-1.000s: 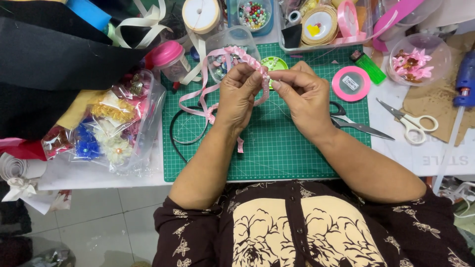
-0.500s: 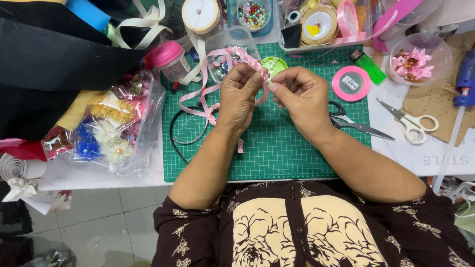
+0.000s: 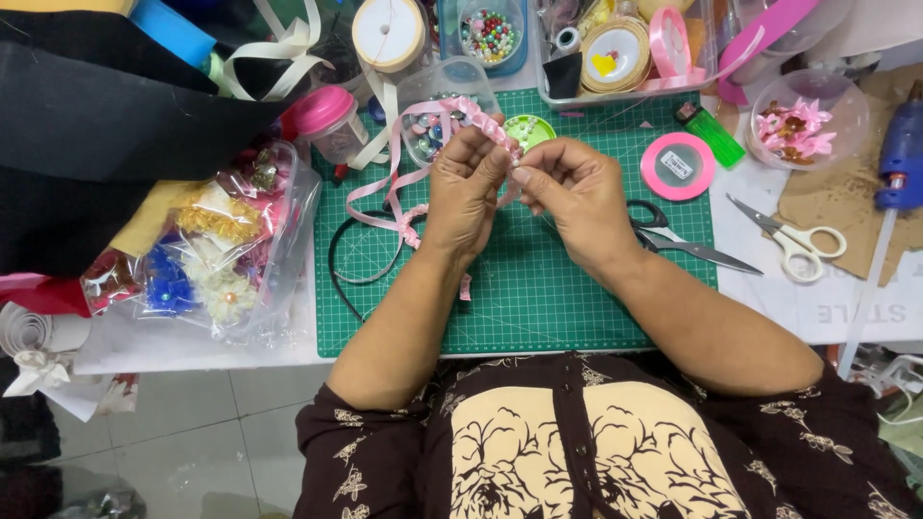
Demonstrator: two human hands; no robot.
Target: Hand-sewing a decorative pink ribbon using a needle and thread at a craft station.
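I hold a pink ribbon [image 3: 478,113] above the far half of the green cutting mat [image 3: 538,298], and both my hands meet on it there. Its worked stretch is a gathered, ruffled band that arches from the fingertips of my left hand [image 3: 465,188] up and away toward the mat's far edge, then curves back down to my right hand [image 3: 574,195], so its long axis runs roughly across the mat from left to right with a hump in the middle. My left grip is closed, thumb and fingers pinched on the ruffled part; my right grip is also closed, fingertips pinched on the ribbon's near end just beside the left fingertips. From under my left hand the plain, flat tail of the ribbon loops out toward the mat's left edge and trails down onto the mat, lying over a thin black headband [image 3: 361,258]. Compared with half a second ago, my hands sit in nearly the same spot over the mat, and the ruffled arch looks much the same, with only a slight shift of the fingers. The ribbon is pale satin pink, glossy, narrow, puckered into small folds where I hold it. Black-handled scissors [image 3: 673,235] lie on the mat just right of my right hand.
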